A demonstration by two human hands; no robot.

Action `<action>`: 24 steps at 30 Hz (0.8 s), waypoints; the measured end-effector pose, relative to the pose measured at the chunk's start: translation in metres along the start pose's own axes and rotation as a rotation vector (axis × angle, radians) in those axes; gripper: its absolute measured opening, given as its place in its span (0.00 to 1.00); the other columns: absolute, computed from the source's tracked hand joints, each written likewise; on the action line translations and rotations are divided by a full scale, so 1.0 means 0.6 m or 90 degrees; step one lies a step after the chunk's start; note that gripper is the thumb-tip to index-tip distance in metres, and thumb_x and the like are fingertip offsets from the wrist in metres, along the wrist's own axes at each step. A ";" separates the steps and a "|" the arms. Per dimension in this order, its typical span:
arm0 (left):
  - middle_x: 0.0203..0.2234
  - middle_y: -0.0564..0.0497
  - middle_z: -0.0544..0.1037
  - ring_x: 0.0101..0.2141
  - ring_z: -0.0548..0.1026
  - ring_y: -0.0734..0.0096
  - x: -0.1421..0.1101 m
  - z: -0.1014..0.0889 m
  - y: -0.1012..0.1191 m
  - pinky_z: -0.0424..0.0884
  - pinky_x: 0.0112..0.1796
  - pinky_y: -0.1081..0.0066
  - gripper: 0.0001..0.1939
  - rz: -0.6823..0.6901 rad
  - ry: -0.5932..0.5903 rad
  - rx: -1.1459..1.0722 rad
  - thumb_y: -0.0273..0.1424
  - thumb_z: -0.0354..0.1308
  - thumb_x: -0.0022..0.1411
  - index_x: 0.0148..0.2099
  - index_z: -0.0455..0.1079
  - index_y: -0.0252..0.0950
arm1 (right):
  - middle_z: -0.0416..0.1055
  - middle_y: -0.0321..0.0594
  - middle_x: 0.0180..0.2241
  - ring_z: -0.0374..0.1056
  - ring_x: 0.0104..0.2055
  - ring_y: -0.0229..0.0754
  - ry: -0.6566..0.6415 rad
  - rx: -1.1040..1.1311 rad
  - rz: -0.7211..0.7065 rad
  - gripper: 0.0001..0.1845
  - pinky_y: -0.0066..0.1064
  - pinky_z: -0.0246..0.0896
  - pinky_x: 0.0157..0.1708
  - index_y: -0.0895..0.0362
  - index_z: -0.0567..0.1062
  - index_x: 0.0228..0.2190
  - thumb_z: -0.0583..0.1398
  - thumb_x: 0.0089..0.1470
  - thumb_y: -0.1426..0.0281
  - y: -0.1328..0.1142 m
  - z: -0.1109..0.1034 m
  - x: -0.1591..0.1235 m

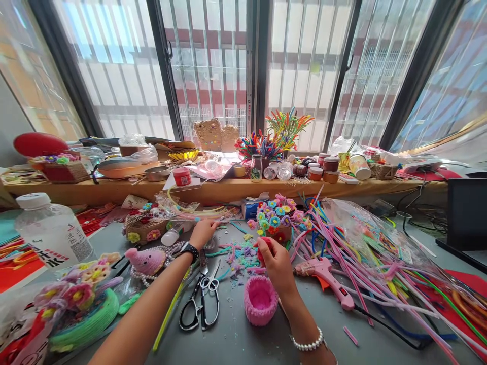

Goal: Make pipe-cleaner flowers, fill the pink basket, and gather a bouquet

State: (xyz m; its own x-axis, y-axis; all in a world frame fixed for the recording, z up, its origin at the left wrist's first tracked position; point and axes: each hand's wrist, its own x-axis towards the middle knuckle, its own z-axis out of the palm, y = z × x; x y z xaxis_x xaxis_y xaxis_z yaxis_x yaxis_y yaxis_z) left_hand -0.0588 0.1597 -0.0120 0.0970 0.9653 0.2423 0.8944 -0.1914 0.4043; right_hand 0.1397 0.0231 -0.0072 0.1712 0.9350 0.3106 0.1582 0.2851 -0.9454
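My left hand (202, 232) reaches forward over the grey table with its fingers curled down among pipe-cleaner scraps near a small white bottle (170, 236); what it grips, if anything, is hidden. A black watch sits on that wrist. My right hand (276, 262) is closed on a small red piece (265, 246), held above a pink fuzzy cup (260, 300). A basket of small colourful flowers (277, 217) stands just beyond it. Scissors (203, 299) lie between my forearms.
A pink glue gun (330, 277) and a heap of pipe cleaners in plastic bags (375, 253) lie at right. A large plastic bottle (51, 230), a pink knitted figure (146, 260) and flower baskets (79, 304) are at left. The window shelf (228, 190) is crowded with jars.
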 end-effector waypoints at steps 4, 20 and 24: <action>0.28 0.43 0.77 0.31 0.71 0.64 -0.003 0.000 -0.005 0.60 0.31 0.73 0.18 -0.007 -0.014 0.056 0.34 0.43 0.55 0.28 0.73 0.32 | 0.60 0.33 0.17 0.55 0.20 0.32 0.019 -0.007 -0.013 0.18 0.23 0.51 0.19 0.60 0.71 0.23 0.50 0.48 0.59 -0.001 -0.003 0.002; 0.33 0.47 0.76 0.34 0.72 0.67 -0.011 -0.005 -0.011 0.63 0.33 0.74 0.12 -0.010 -0.004 0.103 0.31 0.48 0.53 0.37 0.70 0.34 | 0.65 0.33 0.20 0.60 0.22 0.34 0.028 -0.013 -0.042 0.16 0.23 0.55 0.24 0.58 0.70 0.33 0.51 0.49 0.61 -0.010 -0.006 0.000; 0.34 0.47 0.76 0.35 0.72 0.66 -0.013 -0.006 -0.008 0.64 0.34 0.73 0.13 -0.013 0.004 0.111 0.32 0.46 0.54 0.37 0.70 0.35 | 0.56 0.30 0.13 0.53 0.17 0.31 0.010 -0.018 -0.039 0.19 0.22 0.48 0.18 0.58 0.64 0.18 0.48 0.50 0.58 -0.009 -0.006 -0.001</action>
State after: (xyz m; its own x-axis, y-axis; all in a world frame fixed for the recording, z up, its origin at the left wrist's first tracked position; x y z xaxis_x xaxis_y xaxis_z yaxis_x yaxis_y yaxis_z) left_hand -0.0654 0.1523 -0.0130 0.0758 0.9675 0.2413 0.9582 -0.1377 0.2509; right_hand 0.1421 0.0202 -0.0018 0.1761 0.9125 0.3694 0.1963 0.3351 -0.9215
